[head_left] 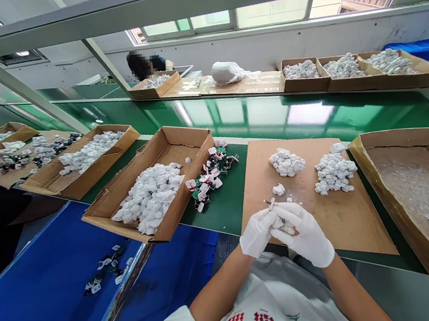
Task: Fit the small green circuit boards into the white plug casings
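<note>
We hold little white pieces (286, 227) between our left hand (255, 232) and our right hand (306, 233), with our fingers bent in close. Past our fingertips, two white piles (334, 173) sit on flat brown cardboard (353, 224). Left of our fingers, we see green and white bits (208, 178) beside a box (188, 201).

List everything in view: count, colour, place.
near bench: one, green, centre
cardboard sheet: one, brown, on bench
heaps: two, white, on sheet
circuit parts: uncounted, green-white, left of sheet
near boxes: several, brown, along bench
far boxes: four, brown, across
bag: one, white, far side
bins: two or more, blue, lower left, far right
windows: several, pale, back wall
other people: two, dark-clothed, far side, left
held pieces: several, white, lower centre
left hand, right hand: one each, white-gloved, near sheet
</note>
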Motion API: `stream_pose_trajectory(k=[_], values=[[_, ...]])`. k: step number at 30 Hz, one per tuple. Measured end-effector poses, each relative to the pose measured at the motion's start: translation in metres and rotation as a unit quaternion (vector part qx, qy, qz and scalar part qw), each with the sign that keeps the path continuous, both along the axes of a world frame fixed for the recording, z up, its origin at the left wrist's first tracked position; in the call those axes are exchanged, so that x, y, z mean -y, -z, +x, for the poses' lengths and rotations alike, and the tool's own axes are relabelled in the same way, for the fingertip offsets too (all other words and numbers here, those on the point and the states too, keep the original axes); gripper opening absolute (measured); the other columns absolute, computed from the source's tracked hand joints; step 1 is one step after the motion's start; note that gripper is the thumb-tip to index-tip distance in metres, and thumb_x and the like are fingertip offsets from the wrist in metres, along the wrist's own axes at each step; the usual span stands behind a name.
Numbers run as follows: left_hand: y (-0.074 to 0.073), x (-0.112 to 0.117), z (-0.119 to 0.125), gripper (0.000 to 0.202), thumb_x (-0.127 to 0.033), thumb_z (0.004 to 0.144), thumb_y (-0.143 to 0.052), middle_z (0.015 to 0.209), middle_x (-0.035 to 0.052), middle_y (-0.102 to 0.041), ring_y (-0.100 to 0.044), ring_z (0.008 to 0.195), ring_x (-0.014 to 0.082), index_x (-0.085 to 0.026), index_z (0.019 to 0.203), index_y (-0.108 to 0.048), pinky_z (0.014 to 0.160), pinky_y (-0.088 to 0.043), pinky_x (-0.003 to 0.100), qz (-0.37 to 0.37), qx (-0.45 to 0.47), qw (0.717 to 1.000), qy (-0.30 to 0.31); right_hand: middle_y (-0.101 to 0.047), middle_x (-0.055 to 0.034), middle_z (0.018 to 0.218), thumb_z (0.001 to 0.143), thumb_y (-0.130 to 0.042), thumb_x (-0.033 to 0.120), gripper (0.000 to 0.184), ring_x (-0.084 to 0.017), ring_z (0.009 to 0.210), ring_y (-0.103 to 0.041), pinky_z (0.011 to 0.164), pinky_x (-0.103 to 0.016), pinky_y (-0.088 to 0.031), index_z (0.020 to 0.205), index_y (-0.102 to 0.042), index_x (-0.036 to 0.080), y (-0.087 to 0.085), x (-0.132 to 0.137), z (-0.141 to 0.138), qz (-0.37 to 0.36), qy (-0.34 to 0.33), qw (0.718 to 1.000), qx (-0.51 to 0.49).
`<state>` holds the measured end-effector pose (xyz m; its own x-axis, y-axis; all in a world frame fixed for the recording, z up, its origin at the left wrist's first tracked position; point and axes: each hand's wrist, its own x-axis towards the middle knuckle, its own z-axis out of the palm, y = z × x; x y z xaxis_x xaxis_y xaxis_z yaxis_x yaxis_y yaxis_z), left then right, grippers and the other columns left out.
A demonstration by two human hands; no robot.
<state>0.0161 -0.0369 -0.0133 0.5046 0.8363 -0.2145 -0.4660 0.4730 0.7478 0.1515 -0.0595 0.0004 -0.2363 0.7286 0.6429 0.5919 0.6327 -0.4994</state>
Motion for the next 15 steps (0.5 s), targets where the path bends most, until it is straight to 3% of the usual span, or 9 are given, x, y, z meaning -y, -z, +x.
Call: stream_pose_trajectory(k=[4,10,15], values=[[-0.002,0.001,-0.005,0.045,-0.055,0.068,-0.07,0.071,0.0065,-0.064,-0.06,0.068,0.0168,-0.011,0.075,-0.064,0.068,-0.049,0.032,-0.003,0.026,0.999,0.034,-0.068,-0.0043,0.099,0.079,-0.063,0.015,0.032,-0.021,0.095,-0.064,0.08,-0.035,-0.054,0.108,-0.059,0.029,-0.003,-0.001,0.005,0.003,-0.002,1.0,-0.022],[-0.006,0.003,-0.008,0.041,-0.052,0.073,-0.067,0.079,0.0092,-0.068,-0.064,0.077,0.0205,-0.011,0.072,-0.065,0.077,-0.051,0.035,0.03,-0.001,0.999,0.039,-0.067,-0.0057,0.109,0.08,-0.062,0.022,0.032,-0.021,0.1,-0.064,0.082,-0.034,-0.055,0.112,-0.059,0.026,-0.001,0.002,0.006,-0.083,-0.034,0.993,-0.078],[-0.012,0.007,-0.003,0.043,-0.054,0.071,-0.069,0.079,0.0083,-0.067,-0.063,0.076,0.0198,-0.011,0.072,-0.064,0.077,-0.052,0.036,0.014,0.022,0.999,0.03,-0.07,-0.005,0.099,0.081,-0.062,0.016,0.03,-0.02,0.092,-0.066,0.078,-0.033,-0.056,0.108,-0.062,0.027,0.008,-0.002,0.005,0.012,0.007,0.998,-0.066]])
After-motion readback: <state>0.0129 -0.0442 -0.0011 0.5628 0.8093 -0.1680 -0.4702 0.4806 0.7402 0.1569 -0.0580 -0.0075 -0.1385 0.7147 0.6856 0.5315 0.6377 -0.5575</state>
